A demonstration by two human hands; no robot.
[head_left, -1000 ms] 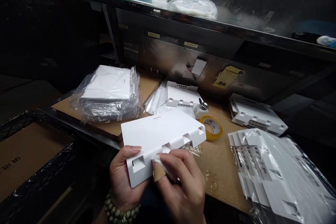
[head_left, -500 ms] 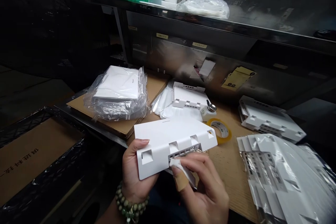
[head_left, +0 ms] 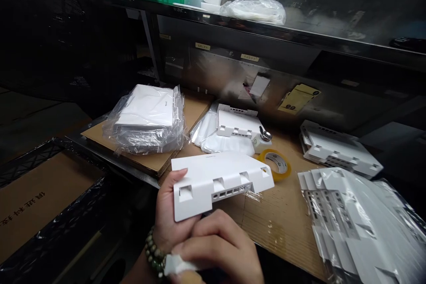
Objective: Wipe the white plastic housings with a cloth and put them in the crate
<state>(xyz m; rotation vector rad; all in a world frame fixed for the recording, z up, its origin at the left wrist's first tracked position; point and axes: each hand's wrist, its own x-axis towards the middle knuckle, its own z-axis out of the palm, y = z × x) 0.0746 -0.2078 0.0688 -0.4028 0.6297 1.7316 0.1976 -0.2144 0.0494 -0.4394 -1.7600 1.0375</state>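
Note:
My left hand (head_left: pixel 171 206) grips the left end of a white plastic router cover (head_left: pixel 203 182), thumb on top and fingers beneath. A row of port cutouts and several square notches run along the cover's near side. Low in the view, close to my left wrist, my right hand (head_left: pixel 222 246) pinches a small white cloth or wipe (head_left: pixel 179 264); its thumb is partly cut off by the frame edge. The right hand is apart from the port cutouts. A beaded bracelet (head_left: pixel 155 253) circles my left wrist.
Bagged white covers (head_left: pixel 146 111) lie on cardboard at left. A white cover (head_left: pixel 238 122), a metal-topped bottle (head_left: pixel 262 140) and yellow tape (head_left: pixel 276 164) sit behind. More covers (head_left: pixel 339 148) and a bagged stack (head_left: pixel 362 217) stand at right. A shelf edge (head_left: pixel 233 29) crosses above.
My right hand has moved from the port cutouts down and left towards my left wrist, keeping the white cloth or wipe. My left hand still holds the cover in nearly the same place.

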